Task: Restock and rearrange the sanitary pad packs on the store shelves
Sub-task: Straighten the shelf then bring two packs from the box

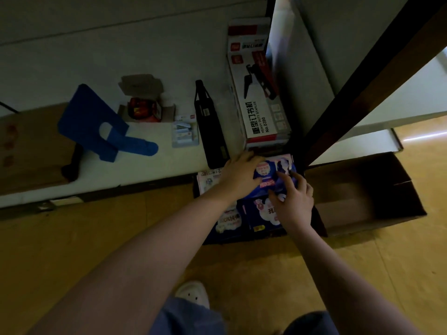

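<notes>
2 grips work on 1 sanitary pad pack (271,170). The left grip (239,176) is clamped on the pack's left end, with its fingers spread over the far edge. The right grip (292,201) is clamped on the near right corner, fingers curled round the edge and 1 fingertip on the face. The pack has a blue-purple wrapper with a round white-and-pink picture, a red label strip below it and a dark figure on a pale patch at the right.

It is held over a dark bin (232,240) on the floor (96,238), at the front edge of the low white shelf (150,165) and just in front of a stapler box.

At least 3 more packs show in the bin:
- 1 dark blue pack (262,213) under the right grip.
- 1 paler pack (228,221) beside it.
- 1 white pack (209,181) at the far left.

The shelf carries 2 stapler boxes (262,112) (249,32), 1 black bag (210,124) and 1 blue bookend (94,119). 1 open cardboard box (362,189) lies to the right of the bin.
</notes>
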Demonstrator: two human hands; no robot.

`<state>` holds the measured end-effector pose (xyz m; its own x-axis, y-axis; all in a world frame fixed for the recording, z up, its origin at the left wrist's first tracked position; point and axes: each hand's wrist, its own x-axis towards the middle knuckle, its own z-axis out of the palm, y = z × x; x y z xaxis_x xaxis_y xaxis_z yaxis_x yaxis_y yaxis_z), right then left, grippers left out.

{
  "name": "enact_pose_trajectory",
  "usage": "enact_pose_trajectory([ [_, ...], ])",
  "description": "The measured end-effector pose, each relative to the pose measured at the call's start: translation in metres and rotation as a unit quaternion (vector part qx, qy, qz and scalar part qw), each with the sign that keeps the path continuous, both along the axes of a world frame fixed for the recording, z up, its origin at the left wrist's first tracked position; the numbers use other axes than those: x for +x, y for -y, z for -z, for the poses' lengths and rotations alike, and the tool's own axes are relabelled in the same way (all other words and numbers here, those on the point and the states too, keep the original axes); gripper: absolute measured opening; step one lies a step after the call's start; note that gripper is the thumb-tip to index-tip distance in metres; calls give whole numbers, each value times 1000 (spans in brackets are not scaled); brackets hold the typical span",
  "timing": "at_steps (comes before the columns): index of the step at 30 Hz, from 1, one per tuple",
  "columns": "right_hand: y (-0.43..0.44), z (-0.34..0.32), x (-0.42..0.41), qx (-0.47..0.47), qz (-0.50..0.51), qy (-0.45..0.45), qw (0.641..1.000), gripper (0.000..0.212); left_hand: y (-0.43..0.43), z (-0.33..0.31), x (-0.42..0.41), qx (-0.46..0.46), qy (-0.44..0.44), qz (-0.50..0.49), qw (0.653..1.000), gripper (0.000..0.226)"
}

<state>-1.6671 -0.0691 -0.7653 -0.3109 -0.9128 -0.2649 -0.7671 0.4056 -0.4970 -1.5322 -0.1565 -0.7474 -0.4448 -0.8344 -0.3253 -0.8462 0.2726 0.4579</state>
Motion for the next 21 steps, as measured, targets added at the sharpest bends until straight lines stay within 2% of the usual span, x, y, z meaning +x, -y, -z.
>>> enact_pose_trajectory([
  [10,-29,-88,9,-7,-11,69,998,57,-38,-88,19,16,-73,-107,991,53],
  [15,-46,-166,13,-28,-1,96,995,55,-69,-168,32,0,-90,-150,985,51],
  [21,-59,-267,25,-57,5,176,983,48,-100,-265,46,-1,-120,-208,971,49],
])
